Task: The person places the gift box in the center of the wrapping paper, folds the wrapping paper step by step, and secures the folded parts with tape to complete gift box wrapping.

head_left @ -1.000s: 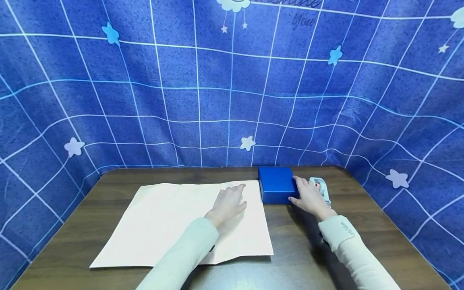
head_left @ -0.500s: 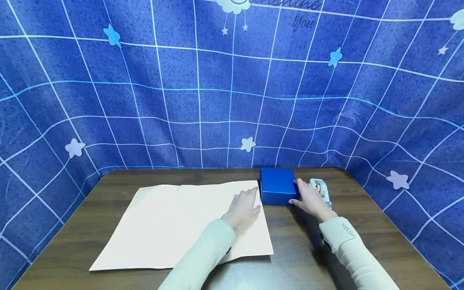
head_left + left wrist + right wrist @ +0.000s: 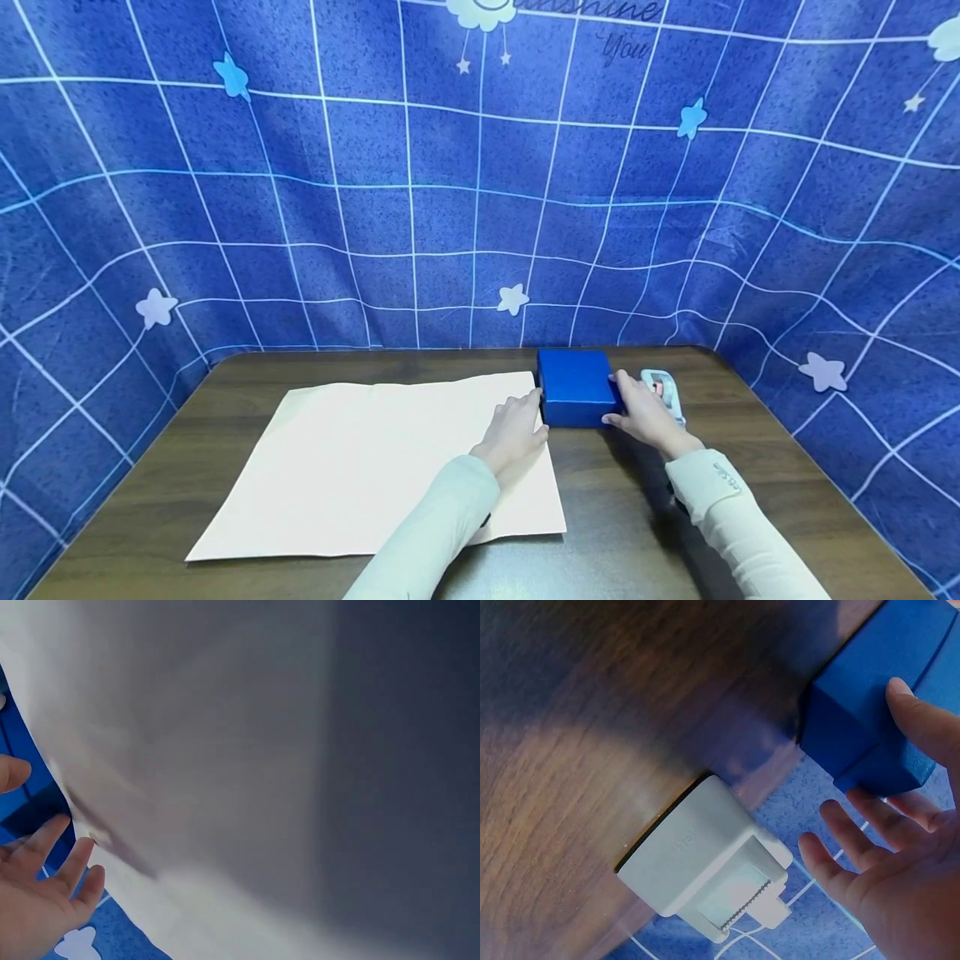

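Note:
A blue box (image 3: 576, 385) sits at the back right of the table, against the right edge of a large cream sheet of paper (image 3: 375, 467). My left hand (image 3: 513, 429) reaches across the sheet, its fingertips right at the box's left side. In the left wrist view its fingers (image 3: 79, 862) are spread and nearly straight beside the paper's edge. My right hand (image 3: 645, 412) holds the box's right side near the front corner. The right wrist view shows the right thumb (image 3: 919, 720) on one face and fingertips round the edge.
A pale blue tape dispenser (image 3: 663, 396) with a toothed cutter stands just right of the right hand. The brown wooden table (image 3: 480, 575) ends at a blue grid-patterned curtain (image 3: 450, 208) hanging behind and at both sides.
My left hand has slid right across the paper to the box's left side. The right hand has stayed at the box, which has shifted very slightly in view.

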`<state>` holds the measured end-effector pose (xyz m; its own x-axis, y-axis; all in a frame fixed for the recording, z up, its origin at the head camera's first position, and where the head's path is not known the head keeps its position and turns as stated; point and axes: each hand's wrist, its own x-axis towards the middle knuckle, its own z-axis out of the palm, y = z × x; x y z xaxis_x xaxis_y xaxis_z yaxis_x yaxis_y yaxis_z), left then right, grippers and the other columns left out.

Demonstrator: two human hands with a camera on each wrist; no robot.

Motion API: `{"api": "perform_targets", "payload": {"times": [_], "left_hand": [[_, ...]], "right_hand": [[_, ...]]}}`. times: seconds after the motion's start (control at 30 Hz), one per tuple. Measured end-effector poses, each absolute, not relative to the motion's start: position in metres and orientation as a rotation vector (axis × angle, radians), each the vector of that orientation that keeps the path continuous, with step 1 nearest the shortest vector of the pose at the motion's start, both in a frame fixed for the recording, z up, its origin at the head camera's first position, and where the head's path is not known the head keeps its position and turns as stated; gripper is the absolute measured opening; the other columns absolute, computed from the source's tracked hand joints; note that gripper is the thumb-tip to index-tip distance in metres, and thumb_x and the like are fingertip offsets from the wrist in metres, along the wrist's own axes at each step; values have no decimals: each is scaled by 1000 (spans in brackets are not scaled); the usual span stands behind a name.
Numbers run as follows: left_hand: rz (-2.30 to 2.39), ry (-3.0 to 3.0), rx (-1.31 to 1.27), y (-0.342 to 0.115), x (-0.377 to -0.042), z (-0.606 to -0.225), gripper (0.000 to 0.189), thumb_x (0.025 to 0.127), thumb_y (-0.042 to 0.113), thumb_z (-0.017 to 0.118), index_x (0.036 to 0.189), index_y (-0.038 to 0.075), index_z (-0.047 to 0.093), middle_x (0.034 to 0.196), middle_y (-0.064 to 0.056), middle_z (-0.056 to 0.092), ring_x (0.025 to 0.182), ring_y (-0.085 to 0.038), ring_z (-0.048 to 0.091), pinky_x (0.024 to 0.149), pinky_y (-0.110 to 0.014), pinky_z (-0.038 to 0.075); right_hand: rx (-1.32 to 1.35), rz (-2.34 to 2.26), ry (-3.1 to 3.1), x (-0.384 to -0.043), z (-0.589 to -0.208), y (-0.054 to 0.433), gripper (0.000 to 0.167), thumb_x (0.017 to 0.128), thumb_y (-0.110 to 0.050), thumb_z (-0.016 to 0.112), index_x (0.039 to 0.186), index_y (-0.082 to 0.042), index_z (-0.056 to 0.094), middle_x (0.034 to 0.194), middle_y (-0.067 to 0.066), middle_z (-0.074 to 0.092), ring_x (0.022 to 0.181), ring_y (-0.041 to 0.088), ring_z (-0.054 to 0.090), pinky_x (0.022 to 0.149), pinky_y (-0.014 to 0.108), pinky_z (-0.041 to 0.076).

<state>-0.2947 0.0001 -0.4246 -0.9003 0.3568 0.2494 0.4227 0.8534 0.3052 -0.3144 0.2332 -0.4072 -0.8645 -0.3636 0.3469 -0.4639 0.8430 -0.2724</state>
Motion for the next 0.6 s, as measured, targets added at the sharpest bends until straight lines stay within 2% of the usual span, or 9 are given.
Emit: {"api": "perform_targets", "payload": {"times": [0.2,0.37,0.6], "left_hand": [[-516,-2854,-555,2,-294,-422,55,81,25,63,130,7,43,114,-6,65,97,-29,61,80,-43,46],[-532,-2943,-514,6,-296,-421,65,81,27,65,135,2,38,124,-11,59,106,-31,57,88,-45,44],[-541,-3005,-487,11,-297,-421,67,82,27,64,136,0,36,127,-11,56,111,-31,54,92,-44,41]], "right_hand": [[603,642,-2767,-316,-409,233,70,70,-6,76,124,10,34,116,36,51,105,46,53,90,54,41],[580,727,-2838,-316,-410,231,83,74,-2,72,135,12,18,129,40,39,115,49,45,97,56,35],[581,744,-2838,-317,-413,228,81,73,-1,71,134,14,19,121,43,44,111,49,49,95,56,37]]}}
